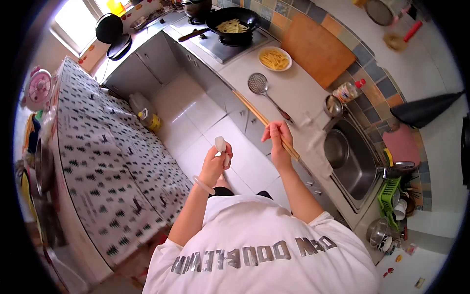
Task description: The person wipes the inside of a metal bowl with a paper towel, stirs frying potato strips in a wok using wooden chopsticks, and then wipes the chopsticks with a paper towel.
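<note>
My left hand (214,164) is closed around a crumpled white tissue (220,143), held in front of my body over the floor. In my right hand (279,144) is a pair of long wooden chopsticks (251,108), which slant up and left along the counter edge. Nearest to that hand, a slotted skimmer (258,84) lies on the counter with its handle toward me. Beyond it stands a white plate (290,65) of pale yellow potato strips (274,59). More strips (232,26) lie in a black wok (211,19) on the stove.
A wooden cutting board (316,49) leans on the tiled wall. To the right are a sink (360,183), a bottle with a red cap (346,91) and a green dish rack (389,196). A cloth-covered surface (112,161) runs along the left; a yellow-labelled jug (151,120) stands on the floor.
</note>
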Demonstrator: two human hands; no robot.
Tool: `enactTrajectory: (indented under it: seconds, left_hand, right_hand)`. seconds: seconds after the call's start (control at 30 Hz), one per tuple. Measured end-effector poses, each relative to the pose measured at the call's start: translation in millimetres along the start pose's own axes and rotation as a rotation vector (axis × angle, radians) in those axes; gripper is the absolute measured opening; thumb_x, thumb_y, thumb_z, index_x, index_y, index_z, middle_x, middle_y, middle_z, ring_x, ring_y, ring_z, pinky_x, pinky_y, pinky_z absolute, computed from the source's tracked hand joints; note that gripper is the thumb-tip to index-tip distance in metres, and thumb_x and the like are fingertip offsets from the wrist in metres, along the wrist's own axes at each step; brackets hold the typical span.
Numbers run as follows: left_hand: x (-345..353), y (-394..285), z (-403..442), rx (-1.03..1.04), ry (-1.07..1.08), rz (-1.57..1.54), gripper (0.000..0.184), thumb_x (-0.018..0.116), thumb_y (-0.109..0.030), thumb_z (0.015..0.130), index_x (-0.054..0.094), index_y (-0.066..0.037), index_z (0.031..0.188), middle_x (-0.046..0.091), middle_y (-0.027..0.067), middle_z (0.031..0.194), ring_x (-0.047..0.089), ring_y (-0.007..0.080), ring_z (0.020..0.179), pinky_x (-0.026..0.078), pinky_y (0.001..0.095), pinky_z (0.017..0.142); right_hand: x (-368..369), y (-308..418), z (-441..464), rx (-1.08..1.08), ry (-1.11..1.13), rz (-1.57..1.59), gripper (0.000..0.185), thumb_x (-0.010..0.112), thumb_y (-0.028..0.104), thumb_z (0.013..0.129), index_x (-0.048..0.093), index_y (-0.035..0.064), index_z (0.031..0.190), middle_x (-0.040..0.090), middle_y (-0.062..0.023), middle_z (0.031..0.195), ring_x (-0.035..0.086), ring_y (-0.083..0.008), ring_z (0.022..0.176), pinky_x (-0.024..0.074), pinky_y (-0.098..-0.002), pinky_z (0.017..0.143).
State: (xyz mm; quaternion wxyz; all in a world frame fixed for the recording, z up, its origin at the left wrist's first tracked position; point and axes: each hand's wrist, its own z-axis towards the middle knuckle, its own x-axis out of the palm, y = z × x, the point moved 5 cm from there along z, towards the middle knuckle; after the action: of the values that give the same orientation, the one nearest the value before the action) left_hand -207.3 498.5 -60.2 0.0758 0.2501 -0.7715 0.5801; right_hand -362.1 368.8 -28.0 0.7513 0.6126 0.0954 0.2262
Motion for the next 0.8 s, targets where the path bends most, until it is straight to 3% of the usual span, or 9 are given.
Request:
enactTrajectory:
  seconds: [0.07,0.23,0.3,0.5,0.63,0.8]
  left_hand:
    - [-40,-29,25,0.034,0.002,0.006,0.013,0.039,-0.003,0.089,0.050,-0.009,0.090,0.045,-0.0002,0.076,0.039,0.0089,0.062,0.029,0.0233,0.052]
    - [-108,-104,78,0.241,-0.041,0.089,0.027,0.036,0.009,0.073,0.054,-0.006,0.085,0.048,0.0009,0.070,0.051,0.0106,0.066,0.036,0.0227,0.054]
    - [-131,-123,94,0.187,-0.043,0.120,0.028,0.037,0.007,0.067,0.053,-0.006,0.086,0.048,0.0000,0.072,0.045,0.0103,0.065,0.034,0.0228,0.057]
    - [-191,-151,156,0.103,-0.059,0.123,0.032,0.036,0.008,0.065,0.054,-0.007,0.087,0.047,-0.0012,0.075,0.041,0.0084,0.066,0.031,0.0226,0.057]
    - [-214,-179,217,0.109,-0.063,0.111,0.034,0.036,0.008,0.066,0.055,-0.007,0.089,0.047,-0.0014,0.076,0.041,0.0082,0.068,0.031,0.0223,0.058]
    - [-238,-235,311,0.160,-0.014,0.152,0.033,0.036,0.009,0.073,0.057,-0.006,0.094,0.050,-0.0004,0.075,0.044,0.0087,0.067,0.034,0.0223,0.059]
  right_hand:
    - [40,4,42,-0.045,0.054,-0.037,0.021,0.045,0.024,0.102,0.054,0.0046,0.102,0.060,-0.0029,0.086,0.053,-0.0084,0.073,0.0443,-0.0233,0.069]
    - [100,-15,133,-0.034,0.016,-0.018,0.036,0.039,0.034,0.104,0.054,0.0025,0.112,0.062,-0.0059,0.097,0.059,-0.0114,0.085,0.0453,-0.0263,0.080]
    - [109,-29,166,-0.022,-0.028,-0.026,0.043,0.036,0.036,0.104,0.052,0.0001,0.121,0.059,-0.0096,0.111,0.061,-0.0162,0.095,0.0464,-0.0288,0.087]
    - [94,-69,257,-0.093,-0.157,-0.113,0.043,0.034,0.032,0.105,0.049,-0.0008,0.128,0.056,-0.0128,0.117,0.060,-0.0235,0.107,0.0461,-0.0343,0.098]
    - [74,-104,325,-0.124,-0.339,-0.050,0.020,0.041,0.019,0.103,0.047,0.0004,0.109,0.061,-0.0145,0.104,0.067,-0.0227,0.093,0.0532,-0.0309,0.085]
    - [55,-146,413,-0.057,-0.429,-0.133,0.021,0.045,0.019,0.102,0.050,-0.0008,0.108,0.063,-0.0129,0.101,0.067,-0.0207,0.092,0.0537,-0.0277,0.080]
